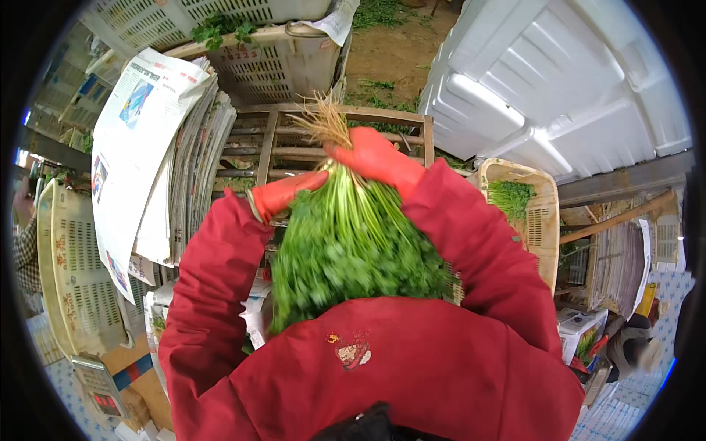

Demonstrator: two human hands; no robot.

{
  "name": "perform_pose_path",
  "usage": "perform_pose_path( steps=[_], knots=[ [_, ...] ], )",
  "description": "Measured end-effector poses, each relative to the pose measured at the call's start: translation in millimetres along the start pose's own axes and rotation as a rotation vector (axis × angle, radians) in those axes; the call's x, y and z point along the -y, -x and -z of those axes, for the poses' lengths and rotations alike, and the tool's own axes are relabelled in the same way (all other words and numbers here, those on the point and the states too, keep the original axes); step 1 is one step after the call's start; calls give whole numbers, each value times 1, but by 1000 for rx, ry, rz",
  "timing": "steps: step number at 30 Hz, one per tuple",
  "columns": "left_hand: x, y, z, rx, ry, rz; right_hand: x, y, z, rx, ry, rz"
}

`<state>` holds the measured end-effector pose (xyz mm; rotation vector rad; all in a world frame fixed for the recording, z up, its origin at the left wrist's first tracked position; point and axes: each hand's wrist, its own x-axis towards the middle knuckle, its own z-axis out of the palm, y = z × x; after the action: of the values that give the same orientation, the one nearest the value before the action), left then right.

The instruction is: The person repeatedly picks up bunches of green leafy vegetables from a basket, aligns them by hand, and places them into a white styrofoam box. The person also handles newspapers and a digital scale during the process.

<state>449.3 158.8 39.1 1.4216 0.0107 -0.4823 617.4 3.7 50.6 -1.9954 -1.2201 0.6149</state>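
Observation:
Both my hands wear orange-red rubber gloves below red sleeves. My right hand (378, 157) wraps around the root end of a large bunch of leafy green herbs (358, 242) that looks like coriander. Its pale brown roots (325, 118) stick out beyond my fingers, away from me. My left hand (287, 193) holds the left side of the same bunch, just below the roots; its fingers are partly hidden by leaves. The stems fan out towards my chest, and the leaf ends are blurred. Beneath the roots is a metal rack with bars (345, 110).
A tall newspaper stack (193, 160) stands left of the rack. Plastic crates (287, 71) are behind it, another crate (83, 270) far left. White foam boxes (551, 82) rise at the right, above a crate (546, 220) holding greens. A digital scale (102, 386) sits lower left.

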Motion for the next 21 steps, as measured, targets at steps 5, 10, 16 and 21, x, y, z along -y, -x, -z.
perform_pose_path(
  steps=[5,10,16,21],
  knots=[
    [70,-41,8,-570,-616,240,-105,-65,-68,-275,84,-246],
    [96,-23,27,-543,-398,100,-116,-37,-32,-116,-322,-209],
    [90,-18,-17,-655,-369,47,-96,88,-38,-181,-142,-189],
    [85,-25,-81,-901,-118,-74,-97,125,-66,-349,-341,-328]
  ],
)
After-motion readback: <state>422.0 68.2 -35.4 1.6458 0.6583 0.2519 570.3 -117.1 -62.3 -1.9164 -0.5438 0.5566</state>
